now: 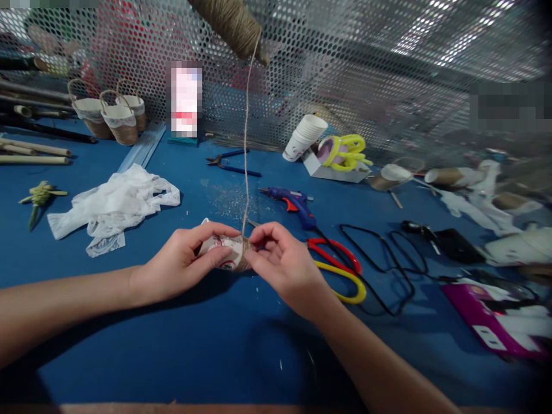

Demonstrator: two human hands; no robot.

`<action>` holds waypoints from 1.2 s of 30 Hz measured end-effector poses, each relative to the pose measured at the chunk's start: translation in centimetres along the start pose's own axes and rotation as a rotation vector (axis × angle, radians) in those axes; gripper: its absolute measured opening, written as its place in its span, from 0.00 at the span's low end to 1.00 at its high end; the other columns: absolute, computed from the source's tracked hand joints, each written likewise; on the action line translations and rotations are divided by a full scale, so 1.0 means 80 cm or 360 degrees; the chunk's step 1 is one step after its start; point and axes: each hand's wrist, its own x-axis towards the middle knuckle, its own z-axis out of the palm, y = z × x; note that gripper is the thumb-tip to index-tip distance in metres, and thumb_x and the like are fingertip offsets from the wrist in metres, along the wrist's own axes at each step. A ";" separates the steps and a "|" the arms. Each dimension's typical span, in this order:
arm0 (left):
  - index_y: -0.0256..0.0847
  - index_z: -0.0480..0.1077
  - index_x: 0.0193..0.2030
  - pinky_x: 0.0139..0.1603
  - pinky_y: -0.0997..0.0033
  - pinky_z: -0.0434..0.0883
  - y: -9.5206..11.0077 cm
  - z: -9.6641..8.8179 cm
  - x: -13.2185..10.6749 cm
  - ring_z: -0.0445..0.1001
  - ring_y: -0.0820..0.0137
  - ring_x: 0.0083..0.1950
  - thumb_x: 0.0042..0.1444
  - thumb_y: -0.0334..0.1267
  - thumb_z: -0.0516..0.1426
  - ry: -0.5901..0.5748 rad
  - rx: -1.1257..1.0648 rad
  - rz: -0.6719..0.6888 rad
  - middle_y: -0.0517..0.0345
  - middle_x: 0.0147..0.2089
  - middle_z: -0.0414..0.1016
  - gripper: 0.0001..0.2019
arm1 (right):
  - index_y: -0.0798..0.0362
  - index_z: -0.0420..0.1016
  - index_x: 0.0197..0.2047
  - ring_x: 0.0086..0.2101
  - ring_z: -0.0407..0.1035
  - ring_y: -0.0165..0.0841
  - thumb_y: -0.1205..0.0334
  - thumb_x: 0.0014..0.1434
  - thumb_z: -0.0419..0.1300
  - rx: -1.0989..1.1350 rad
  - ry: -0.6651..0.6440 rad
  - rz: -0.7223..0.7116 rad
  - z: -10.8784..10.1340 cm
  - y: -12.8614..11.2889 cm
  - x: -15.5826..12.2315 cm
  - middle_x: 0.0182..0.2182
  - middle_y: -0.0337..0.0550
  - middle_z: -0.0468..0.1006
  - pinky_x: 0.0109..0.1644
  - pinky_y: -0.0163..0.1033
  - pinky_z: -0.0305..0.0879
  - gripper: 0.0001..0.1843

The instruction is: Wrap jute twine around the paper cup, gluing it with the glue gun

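A white printed paper cup [223, 250] lies on its side between my hands, with brown twine wound round its right end. My left hand [185, 259] is closed around the cup's left part, thumb in front and fingers over the top. At the twine-wrapped end, my right hand [280, 256] is closed, its thumb and fingers pressed against the cup. The twine strand [246, 126] runs up from the wrapped part to a large twine spool [230, 26] hanging above. Beyond my right hand are a blue glue gun [293, 204] and scissors with red and yellow handles [360, 287].
White lace [116, 201] lies at left, near bamboo sticks [34, 155]. Several small twine baskets [121, 123] stand behind. Pliers [235, 164], stacked paper cups [304, 138] and a white box [334, 168] sit at the back. A black cable [383, 259] and purple box [483, 322] are at right.
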 end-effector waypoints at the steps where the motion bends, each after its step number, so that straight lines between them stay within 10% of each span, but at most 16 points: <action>1: 0.35 0.69 0.46 0.23 0.81 0.63 0.000 0.000 0.000 0.64 0.78 0.22 0.56 0.34 0.52 -0.0010 0.0020 0.0009 0.59 0.28 0.73 0.12 | 0.52 0.60 0.30 0.26 0.63 0.27 0.64 0.45 0.57 0.0020 -0.0012 0.0026 -0.001 0.000 0.001 0.25 0.35 0.64 0.30 0.38 0.64 0.09; 36: 0.35 0.68 0.45 0.29 0.81 0.66 0.001 -0.005 0.003 0.67 0.77 0.28 0.55 0.33 0.53 -0.0234 -0.0370 -0.0100 0.57 0.35 0.74 0.11 | 0.54 0.65 0.28 0.23 0.56 0.24 0.58 0.50 0.59 -0.0017 -0.0105 0.0017 -0.014 0.004 0.013 0.23 0.34 0.64 0.27 0.35 0.53 0.09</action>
